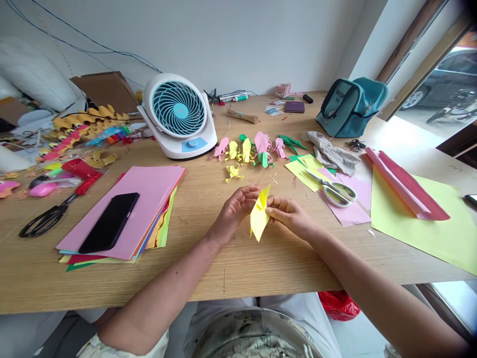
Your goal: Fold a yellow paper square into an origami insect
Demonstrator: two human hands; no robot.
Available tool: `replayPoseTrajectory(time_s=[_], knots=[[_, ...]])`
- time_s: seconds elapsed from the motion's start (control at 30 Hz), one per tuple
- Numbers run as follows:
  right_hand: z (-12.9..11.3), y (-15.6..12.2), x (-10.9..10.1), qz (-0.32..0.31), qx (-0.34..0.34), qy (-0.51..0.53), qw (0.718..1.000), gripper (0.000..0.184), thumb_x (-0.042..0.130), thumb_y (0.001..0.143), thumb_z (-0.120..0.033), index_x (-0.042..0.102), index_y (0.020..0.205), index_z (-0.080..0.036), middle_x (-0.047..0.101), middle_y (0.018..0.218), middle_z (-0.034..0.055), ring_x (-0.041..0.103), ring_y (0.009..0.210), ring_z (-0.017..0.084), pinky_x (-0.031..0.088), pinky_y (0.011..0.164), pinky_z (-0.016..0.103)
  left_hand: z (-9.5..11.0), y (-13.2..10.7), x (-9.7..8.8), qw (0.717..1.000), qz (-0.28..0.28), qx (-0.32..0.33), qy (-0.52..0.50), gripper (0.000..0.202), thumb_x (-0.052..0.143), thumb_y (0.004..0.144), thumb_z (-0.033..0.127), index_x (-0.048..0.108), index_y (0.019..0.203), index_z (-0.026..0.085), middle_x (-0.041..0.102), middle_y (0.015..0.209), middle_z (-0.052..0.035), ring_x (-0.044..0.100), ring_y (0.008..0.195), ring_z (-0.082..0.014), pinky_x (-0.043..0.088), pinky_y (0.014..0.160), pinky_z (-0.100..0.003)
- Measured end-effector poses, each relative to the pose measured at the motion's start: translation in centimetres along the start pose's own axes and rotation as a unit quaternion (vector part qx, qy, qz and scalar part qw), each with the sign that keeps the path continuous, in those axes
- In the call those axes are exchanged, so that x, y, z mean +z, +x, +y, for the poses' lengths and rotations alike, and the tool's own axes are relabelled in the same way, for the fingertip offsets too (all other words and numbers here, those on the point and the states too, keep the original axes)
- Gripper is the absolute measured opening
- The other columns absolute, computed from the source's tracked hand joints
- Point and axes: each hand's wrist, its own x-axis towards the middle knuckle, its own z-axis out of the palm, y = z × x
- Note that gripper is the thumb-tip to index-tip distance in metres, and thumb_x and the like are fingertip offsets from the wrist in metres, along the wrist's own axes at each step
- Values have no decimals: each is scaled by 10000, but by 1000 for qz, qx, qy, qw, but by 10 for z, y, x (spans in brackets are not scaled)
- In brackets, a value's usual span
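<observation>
A folded piece of yellow paper (259, 219), pointed at top and bottom, is held up over the near middle of the wooden table. My right hand (288, 211) pinches its right edge between thumb and fingers. Behind its left side are the curled fingers of my left hand (238, 206), touching the paper; their tips are partly hidden by it. Just beyond my hands stand several folded paper figures: a small yellow one (234, 172), a larger pink one (262, 141) and a green one (263, 159) among them.
On the left lies a stack of coloured paper (149, 199) with a black phone (110, 222) on top. A fan (179, 112) stands behind. To the right are scissors (337, 191), paper scraps, a grey cloth (331, 151), a yellow-green sheet (413, 223) and a teal bag (352, 107).
</observation>
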Motion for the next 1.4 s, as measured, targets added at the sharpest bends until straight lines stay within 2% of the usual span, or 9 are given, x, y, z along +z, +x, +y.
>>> replayPoseTrajectory(time_s=[0.1, 0.23, 0.33, 0.5, 0.6, 0.7, 1.03, 1.23, 1.4], knots=[[0, 0, 3, -46, 25, 16, 998, 348, 745, 795, -516, 662, 835, -180, 628, 763, 1, 533, 609, 97, 465, 576, 224, 4, -2, 4, 999, -18, 8, 46, 423, 753, 805, 473, 688, 1126, 206, 681, 1142, -79, 610, 1062, -215, 453, 904, -297], [-1, -1, 6, -79, 38, 15, 996, 379, 760, 764, -544, 675, 800, -177, 641, 721, 3, 538, 571, 101, 462, 541, 227, 4, -3, 6, 997, -57, -21, 48, 344, 755, 795, 480, 707, 921, 163, 689, 861, -42, 628, 781, -163, 472, 795, -292], [-1, -1, 6, -81, 37, -5, 996, 385, 785, 731, -541, 701, 836, -180, 671, 722, 13, 574, 597, 127, 480, 563, 245, 0, -1, 3, 999, -31, -24, 14, 310, 775, 778, 444, 668, 854, 163, 649, 755, 0, 581, 680, -122, 459, 718, -254], [-1, -1, -3, 25, 29, -18, 999, 407, 664, 836, -589, 701, 949, -200, 661, 760, 13, 592, 676, 144, 480, 613, 254, -3, 3, -2, 997, 56, -44, -16, 341, 815, 714, 414, 589, 757, 162, 636, 766, 21, 561, 721, -105, 451, 716, -222], [-2, -2, -9, 90, -11, 6, 996, 357, 636, 875, -559, 680, 986, -222, 632, 813, 6, 575, 715, 132, 478, 663, 257, -2, 4, -2, 996, 68, -60, 19, 360, 807, 711, 432, 578, 757, 158, 631, 757, 23, 556, 707, -101, 456, 707, -222], [-7, -4, -11, 104, -48, -14, 993, 346, 668, 868, -509, 644, 1081, -237, 604, 854, 3, 550, 736, 131, 473, 695, 270, -3, 5, -2, 994, 67, -55, 62, 358, 779, 735, 454, 600, 800, 150, 631, 748, 18, 560, 703, -109, 455, 690, -225], [1, 3, 0, 32, -97, -78, 992, 367, 671, 871, -499, 550, 1102, -240, 607, 969, 48, 578, 871, 177, 491, 732, 295, -6, 7, -7, 989, 60, -6, 133, 331, 709, 806, 469, 657, 888, 153, 641, 839, -4, 536, 731, -117, 412, 686, -218], [9, -1, -2, 20, -107, -138, 984, 286, 599, 942, -405, 516, 1162, -242, 563, 861, 7, 550, 773, 153, 465, 689, 272, -7, 7, -9, 984, 67, -1, 168, 338, 671, 818, 478, 594, 718, 164, 501, 659, 39, 423, 618, -98, 335, 591, -213], [4, -5, 2, 17, -140, -205, 969, 280, 535, 974, -289, 494, 1249, -252, 602, 995, 40, 586, 896, 171, 488, 764, 296, -9, 7, -10, 984, 73, -22, 158, 352, 655, 829, 492, 601, 717, 163, 499, 647, 31, 420, 615, -105, 328, 579, -221]])
